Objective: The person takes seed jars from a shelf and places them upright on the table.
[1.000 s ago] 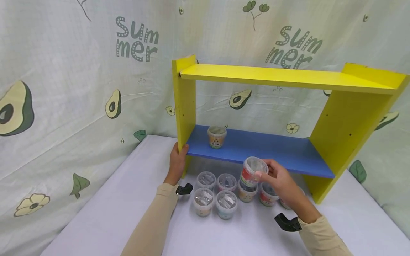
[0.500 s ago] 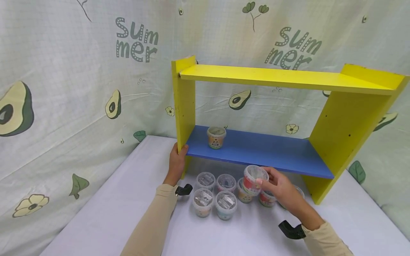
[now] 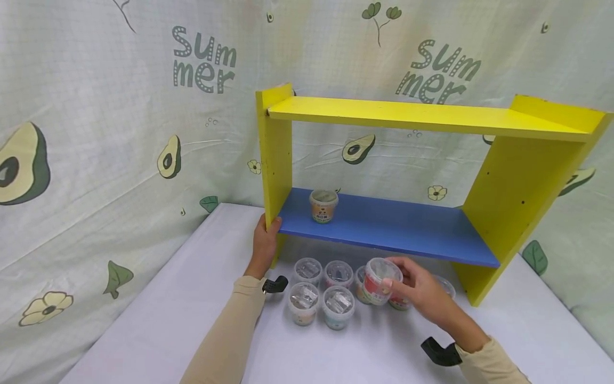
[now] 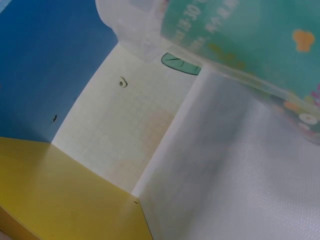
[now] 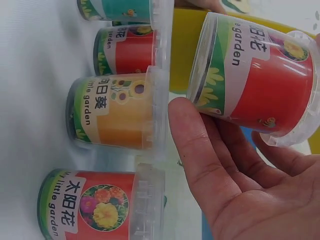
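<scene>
My right hand (image 3: 392, 278) holds a small clear-lidded tub with a red label (image 3: 378, 281), tilted, just above the tubs on the white table (image 3: 158, 314). In the right wrist view the thumb (image 5: 197, 145) and fingers pinch this red tub (image 5: 260, 75). My left hand (image 3: 266, 232) grips the bottom of the yellow shelf's left side panel (image 3: 275, 154). One orange-labelled tub (image 3: 323, 206) stands at the left of the blue shelf board (image 3: 408, 226). The left wrist view shows a teal tub (image 4: 240, 35) close up, beside the yellow panel (image 4: 65, 200).
Several more tubs (image 3: 320, 292) stand clustered on the table under the blue board; the right wrist view shows a yellow-orange one (image 5: 117, 111) and a red one (image 5: 90, 206). The yellow top board (image 3: 422, 114) is bare. An avocado-print cloth (image 3: 120, 133) hangs behind and to the left.
My right hand has lowered the red tub from level with the blue board's front edge down to just above the tubs on the table. The left hand has not moved.
</scene>
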The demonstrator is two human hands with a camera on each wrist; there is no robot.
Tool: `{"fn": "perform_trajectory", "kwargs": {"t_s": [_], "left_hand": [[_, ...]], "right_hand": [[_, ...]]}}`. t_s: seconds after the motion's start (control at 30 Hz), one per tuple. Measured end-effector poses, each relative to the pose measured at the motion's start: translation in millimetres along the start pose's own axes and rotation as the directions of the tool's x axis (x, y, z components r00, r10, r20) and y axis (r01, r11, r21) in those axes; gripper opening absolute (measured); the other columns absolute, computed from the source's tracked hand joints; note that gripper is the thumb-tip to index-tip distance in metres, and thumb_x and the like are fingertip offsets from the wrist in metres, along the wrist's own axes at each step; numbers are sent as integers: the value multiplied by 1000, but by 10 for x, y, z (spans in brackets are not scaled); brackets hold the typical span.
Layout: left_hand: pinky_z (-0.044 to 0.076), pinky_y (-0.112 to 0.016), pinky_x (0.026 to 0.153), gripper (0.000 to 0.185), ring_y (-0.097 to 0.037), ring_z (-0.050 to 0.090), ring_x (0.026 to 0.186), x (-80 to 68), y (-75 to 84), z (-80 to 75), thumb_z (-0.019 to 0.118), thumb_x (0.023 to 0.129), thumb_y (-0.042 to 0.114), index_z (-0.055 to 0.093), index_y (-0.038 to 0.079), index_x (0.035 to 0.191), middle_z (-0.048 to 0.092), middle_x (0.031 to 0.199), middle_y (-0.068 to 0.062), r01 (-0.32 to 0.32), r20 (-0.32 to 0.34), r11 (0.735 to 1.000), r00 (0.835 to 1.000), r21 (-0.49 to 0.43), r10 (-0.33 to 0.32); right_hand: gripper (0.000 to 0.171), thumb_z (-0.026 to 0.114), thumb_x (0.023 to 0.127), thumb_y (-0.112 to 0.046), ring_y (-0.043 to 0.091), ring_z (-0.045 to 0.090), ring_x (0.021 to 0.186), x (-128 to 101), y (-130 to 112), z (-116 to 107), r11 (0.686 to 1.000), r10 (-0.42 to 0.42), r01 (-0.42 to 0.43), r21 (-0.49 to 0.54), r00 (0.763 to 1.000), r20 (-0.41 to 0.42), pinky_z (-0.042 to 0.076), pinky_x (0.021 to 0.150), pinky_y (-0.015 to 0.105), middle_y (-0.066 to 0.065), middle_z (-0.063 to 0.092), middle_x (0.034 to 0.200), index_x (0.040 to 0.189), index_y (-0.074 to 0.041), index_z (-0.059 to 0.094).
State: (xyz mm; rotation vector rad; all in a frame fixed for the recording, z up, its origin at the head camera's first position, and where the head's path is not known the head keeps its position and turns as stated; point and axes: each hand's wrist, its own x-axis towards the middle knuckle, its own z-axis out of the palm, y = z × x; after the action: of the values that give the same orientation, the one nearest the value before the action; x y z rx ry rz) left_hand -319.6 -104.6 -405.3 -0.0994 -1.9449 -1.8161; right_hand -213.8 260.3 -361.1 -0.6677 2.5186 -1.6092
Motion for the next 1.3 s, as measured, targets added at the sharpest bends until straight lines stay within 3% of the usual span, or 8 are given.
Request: {"fn": "perform_trajectory", "kwargs": {"t_s": [0.4, 0.73, 1.0, 1.3], "left_hand": [[37, -43, 90, 51, -28, 48, 101, -1, 14, 12, 51, 102, 37, 47, 2, 138, 52, 114, -15, -9, 0, 1000, 1000, -4, 9], [37, -43, 90, 50, -29, 48, 100, -1, 9, 11, 51, 102, 37, 47, 2, 137, 52, 112, -15, -18, 3, 1000, 1000, -12, 18], [36, -42, 91, 49, -27, 47, 102, 2, -24, -9, 50, 103, 37, 47, 2, 137, 51, 113, -13, -5, 5, 1000, 1000, -21, 5], [37, -40, 86, 50, -24, 47, 96, 7, -28, -7, 52, 102, 37, 48, 1, 136, 52, 110, -12, -41, -3, 999, 999, -21, 41]], "right_hand": [[54, 66, 97, -18, 24, 64, 104, -28, 54, -14, 1000, -27, 28, -13, 996, 80, 55, 79, 31, 20, 56, 123, 138, 7, 42], [55, 67, 97, -18, 28, 62, 109, -72, 70, -50, 1000, -15, 15, -2, 993, 119, 54, 82, 29, 20, 56, 124, 138, 9, 41], [58, 73, 92, -27, 28, 61, 111, -83, 107, -4, 994, 17, -1, -112, 989, 144, 52, 86, 27, 15, 59, 121, 133, 5, 46], [54, 78, 87, -30, 17, 60, 94, -98, 161, 42, 981, -14, 51, -188, 981, 196, 51, 78, 29, 7, 61, 108, 124, -1, 53]]}}
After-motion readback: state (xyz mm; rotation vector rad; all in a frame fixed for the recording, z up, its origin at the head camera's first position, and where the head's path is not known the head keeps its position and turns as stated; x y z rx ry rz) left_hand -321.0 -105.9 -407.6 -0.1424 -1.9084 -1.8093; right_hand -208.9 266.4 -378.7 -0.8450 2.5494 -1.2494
